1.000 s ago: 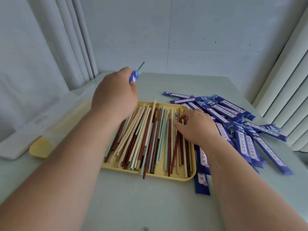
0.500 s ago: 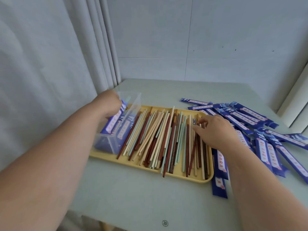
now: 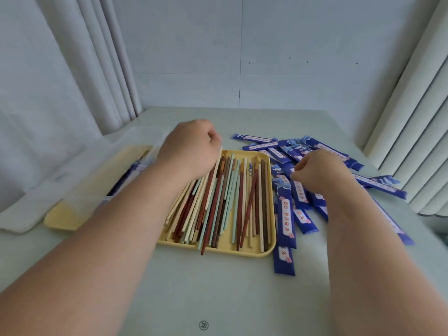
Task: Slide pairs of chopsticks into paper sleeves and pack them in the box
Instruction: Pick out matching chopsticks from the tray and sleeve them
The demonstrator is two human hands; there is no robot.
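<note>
The left hand (image 3: 191, 149) sits curled over the upper left corner of the yellow tray (image 3: 269, 253), fingers folded under so that what they hold, if anything, cannot be told; a cream chopstick (image 3: 214, 177) runs up to its knuckles and may be pinched there. The right hand (image 3: 320, 170) hovers right of centre over the heap of blue paper sleeves (image 3: 287, 215), thumb and forefinger drawn together, but whether a sleeve is caught between them is hidden.

The loose chopsticks (image 3: 232, 202) lie crossed and layered in the tray in cream, red-brown and pale green; the likely slip is lifting a mismatched pair, or dragging a neighbour out with the chosen stick, since one red-brown stick (image 3: 206, 235) already overhangs the tray's near rim. The sleeves overlap, so a pinch could take two at once or crease a mouth shut. The clear box (image 3: 101, 166), at the left of the frame behind the forearm, is blurred and partly hidden; a blind reach toward it could knock its wall.
</note>
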